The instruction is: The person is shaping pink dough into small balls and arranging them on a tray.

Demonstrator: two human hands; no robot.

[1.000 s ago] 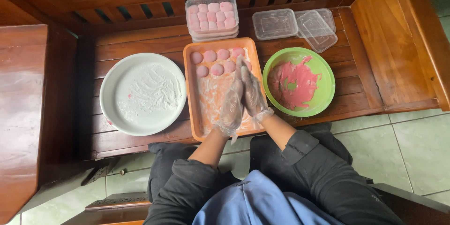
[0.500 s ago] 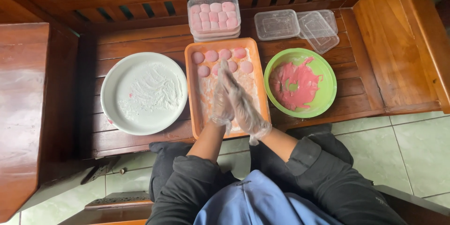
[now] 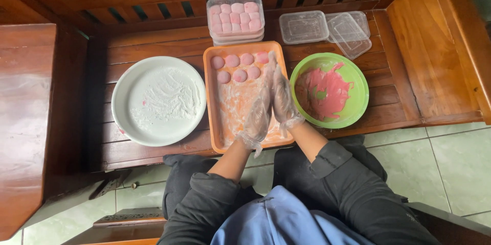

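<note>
Both my hands wear thin clear plastic gloves and are pressed palm to palm over the orange tray (image 3: 212, 122). My left hand (image 3: 257, 117) sits lower and to the left. Laid against it, my right hand (image 3: 283, 94) has its fingers pointing toward the tray's far end. Anything between the palms is hidden. Several pink dough balls (image 3: 232, 61) lie in two rows at the far end of the floured tray, just beyond my fingertips.
Left of the tray is a white plate (image 3: 158, 101) dusted with flour. At the right, a green bowl (image 3: 358, 79) is smeared with pink paste. Behind are a clear box of pink balls (image 3: 235, 17), an empty clear box (image 3: 303, 26) and loose lids (image 3: 350, 33), all on a wooden bench.
My joined hands have slid against each other, tilting left and then back upright, and now sit slightly further right over the tray.
</note>
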